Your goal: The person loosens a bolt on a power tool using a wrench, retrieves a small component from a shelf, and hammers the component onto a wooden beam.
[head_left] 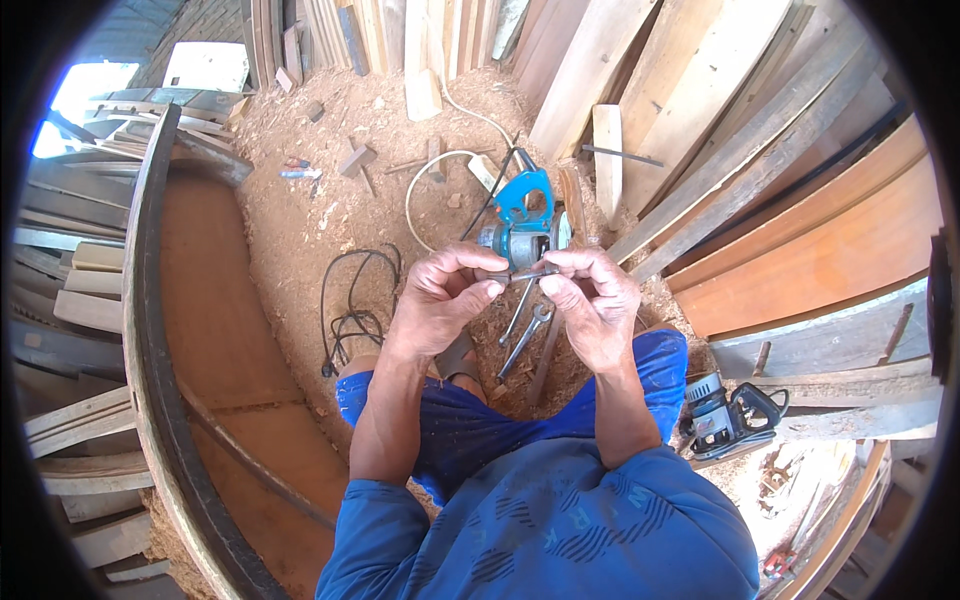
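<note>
My left hand [432, 305] and my right hand [600, 312] are raised close together in front of my lap. Between their fingertips is a short, dark metal rod [527, 273] with thicker ends, perhaps a tool bit. Thumb and forefinger of each hand pinch one end, and the fingertips partly cover it. Just beyond it a power tool with a blue handle [527, 195] and a grey metal body sits on the ground. Below the rod, a combination wrench [524, 345] lies between my legs, and a slimmer metal tool [517, 308] lies beside it.
A curved wooden hull side [150, 330] runs along the left. Planks [690, 90] lean at the back and right. A second power tool [728, 418] rests by my right knee. Black cable [355, 320] and pale cord [410, 205] lie on the sawdust-strewn ground.
</note>
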Demonstrator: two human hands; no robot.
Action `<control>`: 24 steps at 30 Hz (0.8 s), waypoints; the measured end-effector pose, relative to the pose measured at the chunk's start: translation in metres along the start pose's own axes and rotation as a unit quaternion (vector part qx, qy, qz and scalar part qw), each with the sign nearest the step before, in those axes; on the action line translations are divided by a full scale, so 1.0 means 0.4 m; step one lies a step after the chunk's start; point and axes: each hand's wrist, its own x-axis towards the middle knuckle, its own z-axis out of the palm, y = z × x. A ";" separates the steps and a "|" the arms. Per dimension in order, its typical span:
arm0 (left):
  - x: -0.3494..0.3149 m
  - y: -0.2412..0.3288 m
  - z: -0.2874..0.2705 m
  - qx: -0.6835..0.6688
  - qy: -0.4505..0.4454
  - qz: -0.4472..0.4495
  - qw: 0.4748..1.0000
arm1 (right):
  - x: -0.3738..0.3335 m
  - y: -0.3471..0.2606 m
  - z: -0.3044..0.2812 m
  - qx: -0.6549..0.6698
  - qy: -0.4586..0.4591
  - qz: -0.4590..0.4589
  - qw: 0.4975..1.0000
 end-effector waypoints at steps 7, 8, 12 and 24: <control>-0.004 -0.003 0.007 -0.007 -0.009 -0.002 1.000 | -0.004 0.014 -0.007 -0.045 0.004 -0.002 0.999; -0.005 -0.002 0.011 0.017 0.015 0.007 1.000 | -0.005 0.019 -0.009 -0.061 -0.002 -0.017 0.998; -0.004 -0.014 0.021 0.088 0.076 0.110 0.987 | -0.004 0.017 -0.015 -0.049 -0.028 0.031 0.998; -0.010 -0.007 0.039 0.135 0.055 0.192 0.970 | 0.000 0.064 -0.006 0.044 -0.082 0.088 0.992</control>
